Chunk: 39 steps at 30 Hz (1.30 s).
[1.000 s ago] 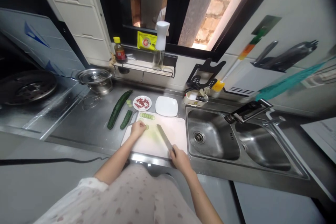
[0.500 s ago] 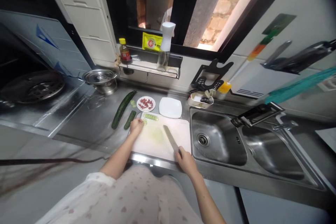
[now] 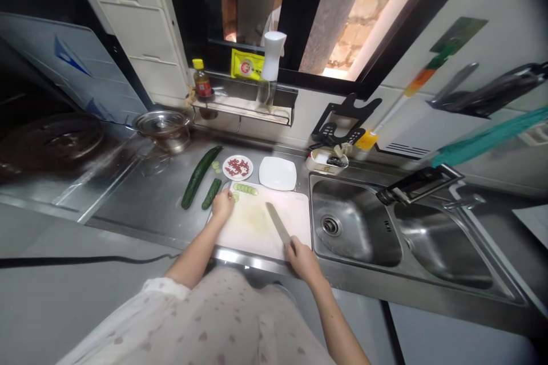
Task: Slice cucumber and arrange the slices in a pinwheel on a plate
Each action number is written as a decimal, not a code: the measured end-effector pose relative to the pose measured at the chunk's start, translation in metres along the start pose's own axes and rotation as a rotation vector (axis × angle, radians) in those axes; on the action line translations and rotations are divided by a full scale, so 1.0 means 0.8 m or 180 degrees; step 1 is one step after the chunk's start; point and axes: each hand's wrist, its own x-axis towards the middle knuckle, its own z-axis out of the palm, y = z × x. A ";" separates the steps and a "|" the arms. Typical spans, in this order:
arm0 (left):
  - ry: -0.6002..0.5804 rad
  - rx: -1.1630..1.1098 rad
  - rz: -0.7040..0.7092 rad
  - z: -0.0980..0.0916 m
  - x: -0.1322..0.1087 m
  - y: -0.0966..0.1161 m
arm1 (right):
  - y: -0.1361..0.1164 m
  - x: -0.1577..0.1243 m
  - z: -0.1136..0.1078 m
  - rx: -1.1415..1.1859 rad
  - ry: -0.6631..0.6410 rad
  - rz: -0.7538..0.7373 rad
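My right hand is wrapped round the handle of a kitchen knife, whose blade lies over the right half of the white cutting board. At the board's upper left edge, my left hand is closed, fingers curled down beside a cucumber slice; what it grips, if anything, is hidden. Just above lies an overlapping row of cucumber slices. Left of the board are a cut cucumber piece and a long whole cucumber. A wet green smear marks the board's middle.
Behind the board stand a plate of chopped reddish bits and a white square dish. The double sink is to the right. A lidded steel pot stands at the back left, below and left of a shelf holding bottles.
Both hands and the knife stay almost where they were. The view has shifted very slightly; nothing was taken up or let go.
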 end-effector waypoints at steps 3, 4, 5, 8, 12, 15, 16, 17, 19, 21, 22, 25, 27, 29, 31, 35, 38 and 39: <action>-0.0036 0.0117 -0.0007 0.000 -0.001 -0.001 | -0.001 -0.001 0.000 -0.0003 0.0009 0.0009; -0.0042 0.0143 -0.0019 0.000 -0.001 -0.001 | -0.001 -0.002 0.000 0.0004 0.0006 0.0010; -0.0044 0.0146 -0.0019 0.000 -0.001 -0.001 | -0.001 -0.003 -0.001 0.0014 0.0003 0.0014; -0.0032 0.0001 0.0094 0.001 -0.002 0.003 | -0.003 -0.005 -0.003 0.0028 -0.0023 0.0065; -0.0051 -0.0167 0.0493 0.006 -0.001 0.025 | -0.005 -0.005 -0.004 0.0020 -0.0090 0.0129; -0.0205 -0.0100 0.0905 0.012 0.003 0.048 | -0.005 -0.004 -0.003 -0.0001 -0.0123 0.0162; -0.0261 -0.0032 0.1001 0.015 0.004 0.055 | -0.004 -0.004 -0.003 -0.0007 -0.0120 0.0169; -0.0313 0.0055 0.1063 0.017 0.006 0.062 | -0.003 -0.003 -0.002 -0.0009 -0.0110 0.0166; -0.0404 0.0255 0.1115 0.021 0.009 0.071 | -0.002 -0.003 0.000 0.0001 -0.0078 0.0137; -0.0488 0.0409 0.1132 0.024 0.012 0.077 | -0.001 -0.003 0.001 0.0013 -0.0048 0.0116; -0.0515 0.0457 0.1143 0.024 0.013 0.078 | 0.000 -0.003 0.001 0.0016 -0.0036 0.0116; -0.0533 0.0498 0.1192 0.025 0.017 0.079 | 0.000 -0.003 0.002 0.0028 -0.0012 0.0146; -0.0514 0.0473 0.1218 0.025 0.019 0.080 | 0.000 -0.004 0.001 0.0043 -0.0009 0.0162; -0.0489 0.0435 0.1231 0.025 0.020 0.081 | 0.000 -0.004 0.001 0.0064 -0.0009 0.0164; -0.0485 0.0396 0.1263 0.026 0.021 0.083 | 0.001 -0.003 0.000 0.0081 -0.0010 0.0148; -0.0546 0.0152 0.1218 0.027 0.020 0.085 | 0.001 -0.002 -0.001 0.0140 -0.0019 0.0141; -0.0696 -0.0197 0.1098 0.028 0.020 0.080 | 0.002 -0.002 -0.001 0.0159 -0.0040 0.0166; -0.0799 -0.0318 0.1105 0.027 0.021 0.078 | 0.002 -0.002 -0.001 0.0154 -0.0037 0.0164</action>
